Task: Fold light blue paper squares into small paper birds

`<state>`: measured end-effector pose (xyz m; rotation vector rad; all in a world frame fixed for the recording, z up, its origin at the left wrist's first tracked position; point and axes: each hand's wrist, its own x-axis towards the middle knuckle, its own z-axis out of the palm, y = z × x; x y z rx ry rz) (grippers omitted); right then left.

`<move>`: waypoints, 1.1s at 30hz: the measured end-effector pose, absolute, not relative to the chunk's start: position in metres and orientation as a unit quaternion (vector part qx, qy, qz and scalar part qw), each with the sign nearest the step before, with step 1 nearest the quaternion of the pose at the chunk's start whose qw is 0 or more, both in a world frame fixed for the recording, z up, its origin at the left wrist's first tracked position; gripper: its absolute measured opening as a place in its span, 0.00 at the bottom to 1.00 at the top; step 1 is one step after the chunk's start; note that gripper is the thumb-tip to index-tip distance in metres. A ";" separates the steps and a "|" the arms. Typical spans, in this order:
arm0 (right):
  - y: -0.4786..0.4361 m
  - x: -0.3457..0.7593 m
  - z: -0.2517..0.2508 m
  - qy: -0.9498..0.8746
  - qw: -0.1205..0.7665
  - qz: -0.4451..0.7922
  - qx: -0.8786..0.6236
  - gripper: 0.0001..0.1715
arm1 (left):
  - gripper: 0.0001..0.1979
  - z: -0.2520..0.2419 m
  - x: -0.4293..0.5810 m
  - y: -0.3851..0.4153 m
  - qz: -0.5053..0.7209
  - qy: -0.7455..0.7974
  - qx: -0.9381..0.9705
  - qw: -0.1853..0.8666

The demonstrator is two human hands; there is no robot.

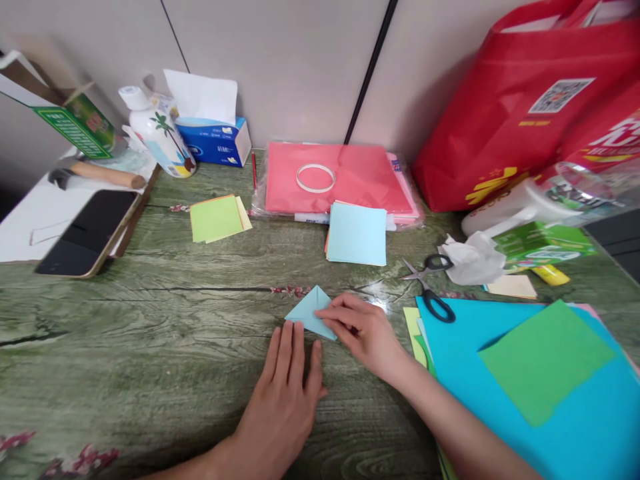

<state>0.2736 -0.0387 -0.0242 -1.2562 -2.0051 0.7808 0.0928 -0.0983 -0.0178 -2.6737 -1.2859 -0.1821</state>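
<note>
On the wood-patterned table lies a small sheet of light blue paper, folded into a triangle with crease lines showing. My left hand is laid out flat with its fingers stretched, the fingertips touching the paper's lower left edge. From the right, my right hand pinches the right side of the folded paper between thumb and fingers. Behind it sits a stack of light blue square paper. A pair of scissors with black handles lies to the right of my right hand, blades spread.
Green notes lie back left, near a smartphone, a hammer, a white bottle and a tissue box. Red paper carries a tape ring. Large blue sheets and a red bag are right.
</note>
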 end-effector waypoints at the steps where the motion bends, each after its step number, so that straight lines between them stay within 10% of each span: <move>1: -0.039 0.274 -0.024 -0.763 0.319 0.296 -0.478 0.14 | 0.27 -0.018 0.093 -0.098 -0.060 -0.431 -0.896 0.083; 33: -0.036 0.273 -0.026 -0.766 0.315 0.286 -0.482 0.11 | 0.29 -0.016 0.096 -0.076 -0.060 -0.411 -0.896 0.158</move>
